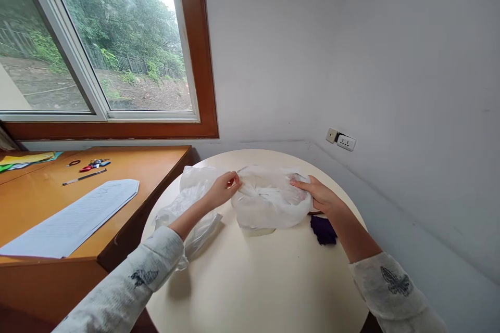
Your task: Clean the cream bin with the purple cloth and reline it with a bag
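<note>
A translucent white plastic bag point(271, 208) is stretched between my two hands above the round table. My left hand point(226, 187) pinches its left upper edge, fingers closed. On the right side, my right hand point(314, 192) grips the bag with the thumb over the front and the fingers behind it. Whether anything lies inside the bag cannot be made out. A second crumpled clear-white plastic bag point(201, 234) rests on the table, partly under my left forearm. Close below my right wrist lies a dark purple cloth point(323, 230).
The round cream table point(258, 281) stands against the wall. At left, a wooden desk point(156, 166) holds a stack of papers point(78, 218), a pen point(84, 177), keys point(96, 164) and coloured folders point(27, 158). A wall socket point(346, 141) is at right.
</note>
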`<state>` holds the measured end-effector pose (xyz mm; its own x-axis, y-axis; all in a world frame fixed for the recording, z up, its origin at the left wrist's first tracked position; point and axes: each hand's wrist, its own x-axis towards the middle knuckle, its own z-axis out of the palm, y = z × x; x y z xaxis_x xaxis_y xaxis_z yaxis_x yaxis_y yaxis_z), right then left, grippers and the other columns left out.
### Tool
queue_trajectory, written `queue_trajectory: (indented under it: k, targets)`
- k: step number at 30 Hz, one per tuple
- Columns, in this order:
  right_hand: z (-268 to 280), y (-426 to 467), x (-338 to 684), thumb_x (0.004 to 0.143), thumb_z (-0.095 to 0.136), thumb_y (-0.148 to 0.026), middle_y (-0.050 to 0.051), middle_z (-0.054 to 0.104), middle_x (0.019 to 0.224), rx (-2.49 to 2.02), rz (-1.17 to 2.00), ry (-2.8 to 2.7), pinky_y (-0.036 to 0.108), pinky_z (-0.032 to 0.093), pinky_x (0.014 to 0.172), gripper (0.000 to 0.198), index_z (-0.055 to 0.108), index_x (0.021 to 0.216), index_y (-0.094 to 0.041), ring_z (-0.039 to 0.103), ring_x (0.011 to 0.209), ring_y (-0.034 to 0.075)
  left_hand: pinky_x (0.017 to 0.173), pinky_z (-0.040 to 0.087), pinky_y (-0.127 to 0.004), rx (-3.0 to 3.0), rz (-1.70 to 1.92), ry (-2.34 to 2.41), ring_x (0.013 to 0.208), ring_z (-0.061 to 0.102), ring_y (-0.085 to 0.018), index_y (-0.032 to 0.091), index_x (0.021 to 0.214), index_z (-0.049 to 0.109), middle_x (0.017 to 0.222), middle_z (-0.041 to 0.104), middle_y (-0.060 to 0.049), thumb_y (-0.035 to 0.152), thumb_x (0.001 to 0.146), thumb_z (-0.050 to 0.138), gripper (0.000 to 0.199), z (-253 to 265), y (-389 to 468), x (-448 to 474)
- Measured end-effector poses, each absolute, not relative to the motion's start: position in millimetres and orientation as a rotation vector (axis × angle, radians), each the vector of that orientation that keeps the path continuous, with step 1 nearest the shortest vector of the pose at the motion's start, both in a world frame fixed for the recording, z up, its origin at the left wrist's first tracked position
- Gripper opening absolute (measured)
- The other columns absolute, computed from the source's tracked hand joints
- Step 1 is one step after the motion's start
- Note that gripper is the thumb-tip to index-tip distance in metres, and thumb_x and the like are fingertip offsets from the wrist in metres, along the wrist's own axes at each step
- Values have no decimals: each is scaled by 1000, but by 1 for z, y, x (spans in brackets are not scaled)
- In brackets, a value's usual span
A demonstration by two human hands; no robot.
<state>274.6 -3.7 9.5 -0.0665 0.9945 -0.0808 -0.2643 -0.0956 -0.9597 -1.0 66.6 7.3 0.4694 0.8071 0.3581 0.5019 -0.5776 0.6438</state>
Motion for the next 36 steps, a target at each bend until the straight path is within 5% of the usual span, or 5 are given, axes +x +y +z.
queue_trajectory:
  k: [6, 11, 17, 29, 36]
  targets:
    - [-7, 2, 280, 65, 73, -23, 6, 70, 89, -1056, 1432, -843, 26, 53, 61, 36, 60, 98, -18, 66, 72, 18, 50, 36, -22, 2090, 878, 1198, 55, 44, -11, 21, 87, 47, 62, 46, 5, 38, 76, 47, 20, 8, 79, -5]
    - [-27, 7, 278, 69, 68, -29, 7, 69, 94, -1051, 1488, -814, 29, 54, 67, 36, 58, 103, -19, 66, 81, 20, 43, 32, -23, 1987, 734, 1245, 43, 40, -11, 20, 55, 37, 46, 38, 4, 51, 78, 39, 38, 8, 74, -5]
    - [-34, 16, 279, 69, 68, -28, 5, 70, 88, -1043, 1399, -752, 29, 54, 68, 33, 59, 100, -21, 66, 81, 20, 41, 25, -21, 1953, 764, 1247, 41, 30, -8, 21, 51, 27, 45, 27, 7, 52, 75, 43, 43, 22, 67, -10]
    - [-12, 27, 306, 73, 62, -28, 3, 69, 97, -940, 1270, -755, 29, 52, 76, 25, 61, 97, -21, 63, 92, 19, 42, 22, -21, 1993, 689, 1404, 39, 29, -7, 19, 50, 27, 40, 35, 5, 46, 80, 42, 43, 68, 15, -56]
    - [-20, 16, 294, 73, 64, -38, 7, 70, 86, -1047, 1431, -792, 30, 54, 67, 32, 61, 98, -17, 66, 81, 22, 50, 43, -24, 1879, 74, 1249, 47, 55, -13, 17, 57, 54, 51, 59, -2, 51, 76, 50, 39, 57, -8, -65]
